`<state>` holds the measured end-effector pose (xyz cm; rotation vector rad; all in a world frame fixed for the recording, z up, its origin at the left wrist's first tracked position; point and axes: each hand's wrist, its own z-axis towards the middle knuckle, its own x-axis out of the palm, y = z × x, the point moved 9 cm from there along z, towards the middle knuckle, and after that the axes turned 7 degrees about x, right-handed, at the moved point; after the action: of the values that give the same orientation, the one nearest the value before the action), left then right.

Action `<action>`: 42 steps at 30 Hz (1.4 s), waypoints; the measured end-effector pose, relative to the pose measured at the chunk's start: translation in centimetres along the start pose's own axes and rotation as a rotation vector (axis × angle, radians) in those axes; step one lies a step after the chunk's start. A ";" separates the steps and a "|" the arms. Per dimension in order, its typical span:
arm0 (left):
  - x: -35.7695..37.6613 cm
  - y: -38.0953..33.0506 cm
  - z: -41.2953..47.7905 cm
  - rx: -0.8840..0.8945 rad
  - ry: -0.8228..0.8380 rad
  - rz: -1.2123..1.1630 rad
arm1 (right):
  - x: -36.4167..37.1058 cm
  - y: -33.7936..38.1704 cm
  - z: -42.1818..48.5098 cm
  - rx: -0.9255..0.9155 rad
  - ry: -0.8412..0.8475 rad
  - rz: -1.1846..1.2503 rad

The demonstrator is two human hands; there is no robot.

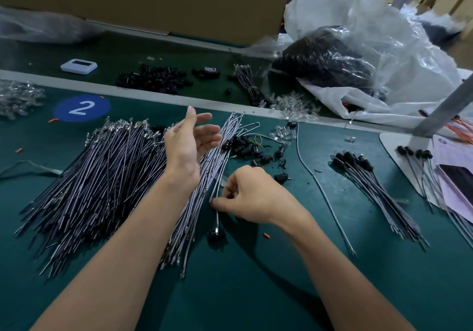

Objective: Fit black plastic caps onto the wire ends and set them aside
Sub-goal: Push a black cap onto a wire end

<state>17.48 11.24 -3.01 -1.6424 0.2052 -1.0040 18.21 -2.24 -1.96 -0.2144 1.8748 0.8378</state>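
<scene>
Trainee: Trouble, as I judge it, starts at the right hand [252, 195]. Its thumb and curled fingers pinch one thin grey wire [217, 218], and a small black plastic cap [215, 234] sits at the wire's end just below that hand, on the person's side. Whether the cap is pushed fully home I cannot tell.

Lead: So it may slip off in the carry. What else?

Trainee: The pinched wire lies against the fan of uncapped grey wires [212, 163] just left of the right hand. Lifting it sideways could hook neighbours and drag them. The left hand [188, 142] hangs raised over that fan, wide, fingers straight, holding nothing, so nothing pins the fan down.

Lead: Where is the room?

Trainee: Right of the right hand the green mat [414, 279] lies open, crossed by one loose long grey wire [321, 187]. Past it lies the bundle of capped wires [371, 184], likely the set-aside spot. Beyond the knuckles, a heap of loose black caps [245, 149] is near; a low sweep could scatter them. Farther right stands the flat white base of a grey metal post [391, 142], an edge to clear. The pale raised strip [153, 97] bounds the far side.
</scene>
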 end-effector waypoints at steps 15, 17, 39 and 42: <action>0.2 0.4 0.1 -0.026 0.037 0.000 | -8.7 -5.1 -0.4 -0.041 -0.362 0.520; 0.4 0.3 0.2 -0.023 0.056 0.016 | -9.9 -6.6 -0.7 -0.072 -0.394 0.609; 3.1 0.1 -15.3 0.206 1.079 1.608 | -10.0 -11.7 -0.9 -0.027 -0.730 0.484; 3.4 -0.2 -14.3 0.280 1.005 1.535 | -10.0 -11.7 -0.9 -0.028 -0.731 0.468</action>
<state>9.57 -1.08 -1.26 -0.2424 1.5985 -0.4377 27.89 -13.67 1.59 0.4798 1.2238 1.0726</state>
